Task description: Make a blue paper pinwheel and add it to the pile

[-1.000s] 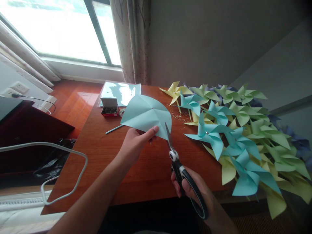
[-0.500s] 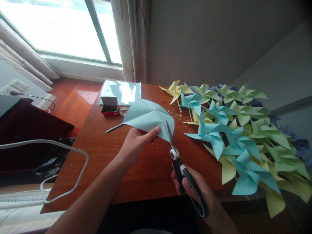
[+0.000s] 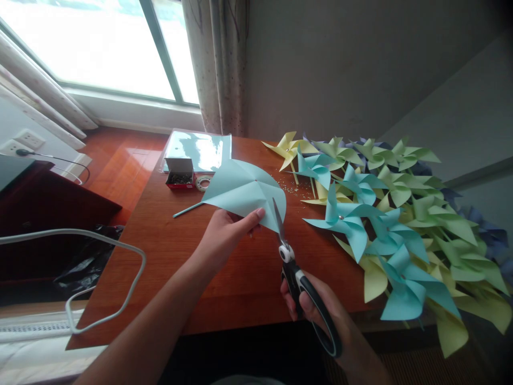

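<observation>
I see a pale turquoise creased paper sheet [image 3: 244,192] with a tiny red dot at its centre. The steel-bladed scissors [image 3: 298,283] I see have a white pivot and black handles with grey rims. The wooden table [image 3: 172,251] is glossy reddish brown. I count the heap of folded paper pinwheels [image 3: 385,219] as turquoise, light green, pale yellow, with some dull blue-purple at the back. Small cardboard box of pins [image 3: 180,174]: red base, grey-white flap. Curtain [image 3: 218,64] is beige with faint speckles.
</observation>
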Tool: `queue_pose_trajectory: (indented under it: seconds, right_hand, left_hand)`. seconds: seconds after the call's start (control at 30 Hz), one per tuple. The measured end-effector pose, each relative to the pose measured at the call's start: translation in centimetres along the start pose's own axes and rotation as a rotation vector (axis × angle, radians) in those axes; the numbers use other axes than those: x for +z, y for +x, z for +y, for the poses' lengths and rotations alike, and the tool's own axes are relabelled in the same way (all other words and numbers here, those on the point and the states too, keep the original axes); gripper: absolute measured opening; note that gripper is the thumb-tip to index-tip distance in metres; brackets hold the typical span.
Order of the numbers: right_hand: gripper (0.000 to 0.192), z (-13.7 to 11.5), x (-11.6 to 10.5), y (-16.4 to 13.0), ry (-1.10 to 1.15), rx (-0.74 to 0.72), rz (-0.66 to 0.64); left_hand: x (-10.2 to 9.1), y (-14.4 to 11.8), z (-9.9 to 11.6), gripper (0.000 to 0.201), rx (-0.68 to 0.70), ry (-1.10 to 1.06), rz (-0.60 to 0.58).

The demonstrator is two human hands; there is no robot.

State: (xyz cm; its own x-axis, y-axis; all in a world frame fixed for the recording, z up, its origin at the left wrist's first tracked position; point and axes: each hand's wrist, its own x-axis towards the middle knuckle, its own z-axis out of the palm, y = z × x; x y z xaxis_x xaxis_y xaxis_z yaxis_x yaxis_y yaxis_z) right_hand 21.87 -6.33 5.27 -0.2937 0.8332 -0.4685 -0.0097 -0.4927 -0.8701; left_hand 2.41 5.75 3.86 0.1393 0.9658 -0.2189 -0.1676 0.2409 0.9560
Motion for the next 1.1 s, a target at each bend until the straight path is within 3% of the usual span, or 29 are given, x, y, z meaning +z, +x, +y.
queue_pose_trajectory:
  seconds: [1.1]
  right_hand:
    - [0.053, -0.18, -0.01, 0.07, -0.025, -0.016, 0.015]
  left_hand:
    - [0.11, -0.06, 0.31, 0.029, -0.018, 0.002, -0.012]
